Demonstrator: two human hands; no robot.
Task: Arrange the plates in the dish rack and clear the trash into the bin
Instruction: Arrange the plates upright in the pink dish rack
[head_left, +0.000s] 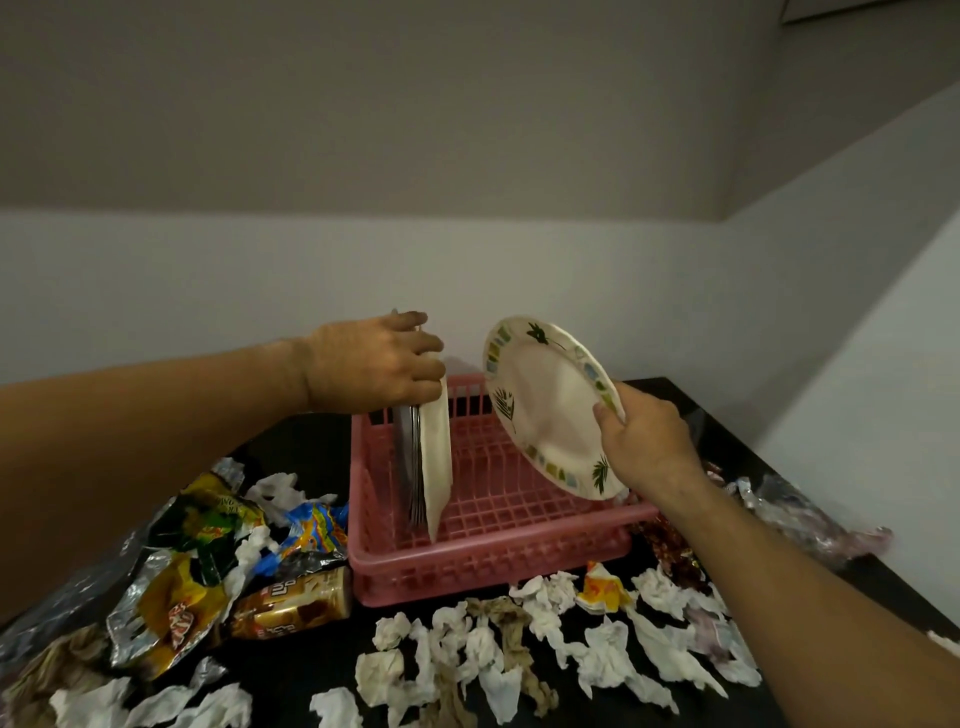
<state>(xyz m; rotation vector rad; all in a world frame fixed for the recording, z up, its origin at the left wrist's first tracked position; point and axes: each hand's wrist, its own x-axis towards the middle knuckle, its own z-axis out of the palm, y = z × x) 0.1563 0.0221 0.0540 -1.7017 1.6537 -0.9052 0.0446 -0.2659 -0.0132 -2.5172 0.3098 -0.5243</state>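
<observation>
The right hand (641, 441) pinches the lower rim of a round cream plate with green leaves and a coloured-tile border (540, 410). Its thumb lies on the plate's face, and the plate is held tilted above the right side of the pink plastic dish rack (498, 561). The left hand (376, 361) curls over an upright stack of grey and cream plates (428, 467) at the rack's left end, hiding their top edges. Their number is unclear.

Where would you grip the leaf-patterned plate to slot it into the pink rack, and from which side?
Its rim, from the right, where the right hand pinches it. The leaf-patterned plate hangs tilted on edge above the pink rack, so the thin rim suits a pinch and leaves the opposite edge free for the slots.
</observation>
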